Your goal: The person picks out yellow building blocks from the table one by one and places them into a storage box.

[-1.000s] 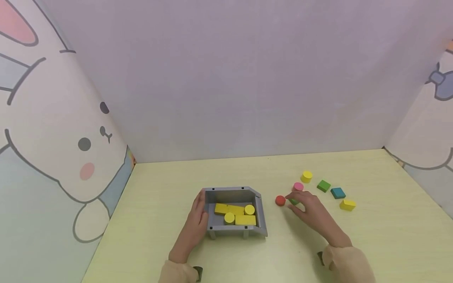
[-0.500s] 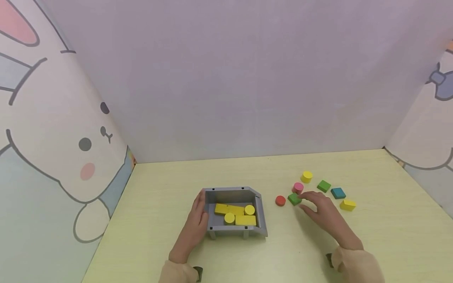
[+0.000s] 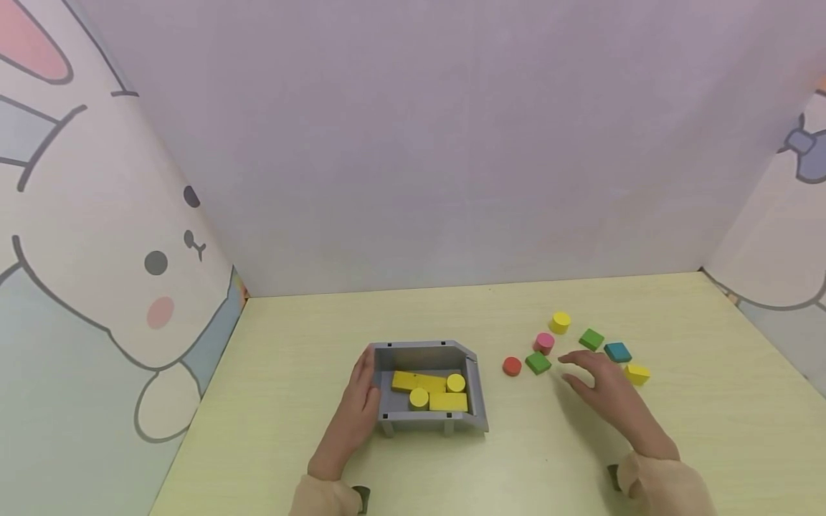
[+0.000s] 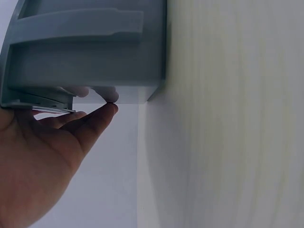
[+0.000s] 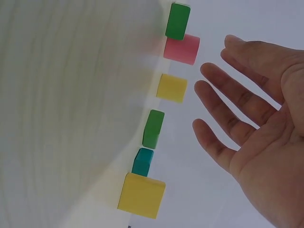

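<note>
Probably stiff and light, the grey plastic bin (image 3: 413, 416), standing apart from the table's back edge (image 3: 361, 295), is best held at its walls, where the left hand (image 3: 358, 394) rests unclenched, while the right hand (image 3: 597, 378), near a flat green block (image 3: 538, 362), grasps nothing.

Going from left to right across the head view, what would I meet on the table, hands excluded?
Grey plastic box, flat red disc, short pink cylinder, loose yellow cylinder, farther flat green block, flat teal block, yellow rectangular block.
</note>
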The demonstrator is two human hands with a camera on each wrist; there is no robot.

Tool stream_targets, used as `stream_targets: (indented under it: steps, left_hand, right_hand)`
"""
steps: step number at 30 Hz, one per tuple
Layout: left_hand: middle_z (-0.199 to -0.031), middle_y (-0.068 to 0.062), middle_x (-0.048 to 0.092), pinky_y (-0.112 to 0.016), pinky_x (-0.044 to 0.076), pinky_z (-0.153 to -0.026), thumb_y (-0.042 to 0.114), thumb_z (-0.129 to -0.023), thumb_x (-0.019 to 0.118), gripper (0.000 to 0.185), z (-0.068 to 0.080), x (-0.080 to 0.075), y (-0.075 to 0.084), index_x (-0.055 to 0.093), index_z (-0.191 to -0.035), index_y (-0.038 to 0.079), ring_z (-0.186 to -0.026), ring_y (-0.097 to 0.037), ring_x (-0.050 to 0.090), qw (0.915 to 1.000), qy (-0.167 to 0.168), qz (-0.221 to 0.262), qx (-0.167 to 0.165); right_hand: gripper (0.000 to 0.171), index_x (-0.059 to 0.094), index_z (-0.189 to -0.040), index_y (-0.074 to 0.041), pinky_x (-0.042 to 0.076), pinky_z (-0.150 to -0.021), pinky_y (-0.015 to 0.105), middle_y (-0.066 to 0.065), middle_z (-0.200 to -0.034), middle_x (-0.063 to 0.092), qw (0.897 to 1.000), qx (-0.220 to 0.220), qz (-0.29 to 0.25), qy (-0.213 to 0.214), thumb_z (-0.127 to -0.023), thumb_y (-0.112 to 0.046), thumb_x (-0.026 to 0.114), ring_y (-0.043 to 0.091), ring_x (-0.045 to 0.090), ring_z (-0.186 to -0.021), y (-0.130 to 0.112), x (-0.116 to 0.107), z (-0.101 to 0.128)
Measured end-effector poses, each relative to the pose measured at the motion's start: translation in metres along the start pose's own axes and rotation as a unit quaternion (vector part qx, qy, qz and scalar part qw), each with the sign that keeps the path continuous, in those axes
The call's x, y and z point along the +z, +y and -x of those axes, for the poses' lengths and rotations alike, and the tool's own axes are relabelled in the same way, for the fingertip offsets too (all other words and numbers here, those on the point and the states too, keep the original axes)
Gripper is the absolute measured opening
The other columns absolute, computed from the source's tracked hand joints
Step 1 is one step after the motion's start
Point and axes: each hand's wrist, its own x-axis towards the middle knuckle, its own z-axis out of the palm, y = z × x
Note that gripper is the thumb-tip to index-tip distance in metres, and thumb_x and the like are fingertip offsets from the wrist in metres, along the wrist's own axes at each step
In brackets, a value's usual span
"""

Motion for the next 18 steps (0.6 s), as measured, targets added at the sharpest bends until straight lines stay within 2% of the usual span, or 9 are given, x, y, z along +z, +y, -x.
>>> stream_targets:
  steps: [18]
  left_hand:
    - [-0.153, -0.016, 0.01, -0.047, 0.019, -0.111, 0.003, -0.094, 0.03, 0.056, 0.0, 0.001, -0.002, 0.01, -0.146, 0.001, -0.141, -0.028, 0.012, 1.0, 0.0, -0.001, 0.006]
  right_hand:
    - [0.026, 0.065, -0.1, 0.0, 0.046, -0.08, 0.048, 0.016, -0.101, 0.066, 0.999, -0.003, 0.023, 0.029, -0.075, 0.001, 0.068, 0.034, 0.058, -0.097, 0.019, -0.01, 0.008]
